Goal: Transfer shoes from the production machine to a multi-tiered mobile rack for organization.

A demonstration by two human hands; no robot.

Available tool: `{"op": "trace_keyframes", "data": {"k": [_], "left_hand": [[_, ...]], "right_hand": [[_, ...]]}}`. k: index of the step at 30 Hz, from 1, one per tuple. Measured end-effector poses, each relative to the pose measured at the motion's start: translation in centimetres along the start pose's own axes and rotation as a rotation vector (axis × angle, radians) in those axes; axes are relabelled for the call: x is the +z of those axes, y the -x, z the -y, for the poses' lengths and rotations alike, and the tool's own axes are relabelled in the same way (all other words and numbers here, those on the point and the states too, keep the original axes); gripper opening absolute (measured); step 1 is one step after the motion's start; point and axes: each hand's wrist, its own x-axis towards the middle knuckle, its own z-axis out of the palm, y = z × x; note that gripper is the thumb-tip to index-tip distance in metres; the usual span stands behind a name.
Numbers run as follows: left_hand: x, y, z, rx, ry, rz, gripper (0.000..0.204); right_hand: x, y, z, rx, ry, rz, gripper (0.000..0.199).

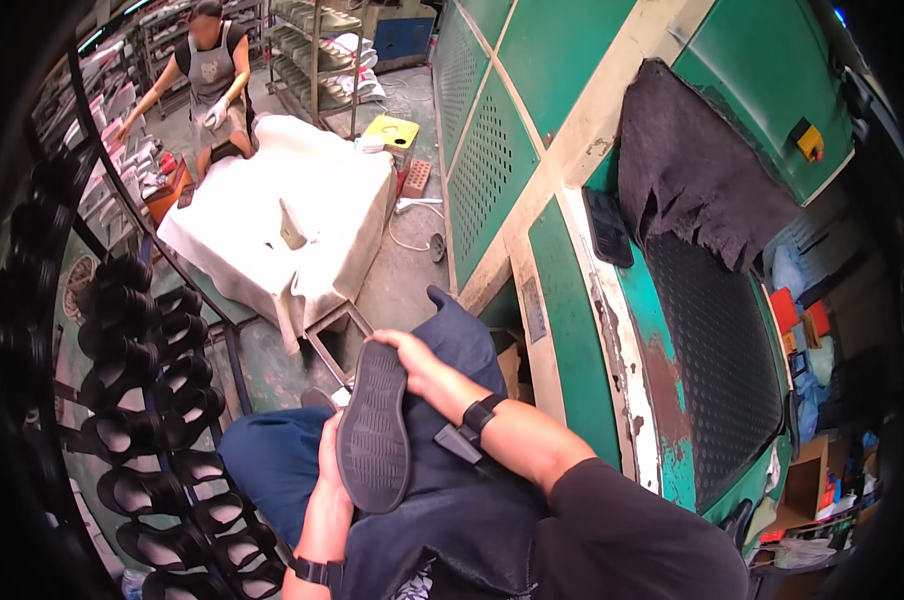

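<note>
A dark grey shoe sole (374,430) faces up above my lap, with a patterned tread; whatever upper lies beneath it is hidden. My left hand (330,458) grips its left edge toward the lower end, most fingers out of sight underneath. At the upper end, my right hand (408,362) is closed around the tip and right edge. Both wrists wear black straps, and a small dark block (458,443) hangs by the right one.
Black shoes (122,435) fill a rack on my left. Ahead stands a table under white cloth (262,190), with a co-worker (212,80) behind it. On my right, a green machine (572,310) carries a phone (608,228), dark cloth (692,150) and black textured belt (717,370).
</note>
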Motion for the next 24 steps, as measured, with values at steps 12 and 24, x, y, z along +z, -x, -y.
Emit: {"op": "trace_keyframes", "data": {"k": [12,24], "left_hand": [[2.6,-1.3,-4.6,0.275,-0.548,-0.330,0.063],[-1.2,-6.8,-5.8,0.252,-0.346,-0.368,0.032]], "right_hand": [[2.2,-1.5,-0.8,-0.173,0.610,0.434,0.028],[3.5,-0.3,-4.2,-0.441,0.707,0.309,0.039]]}}
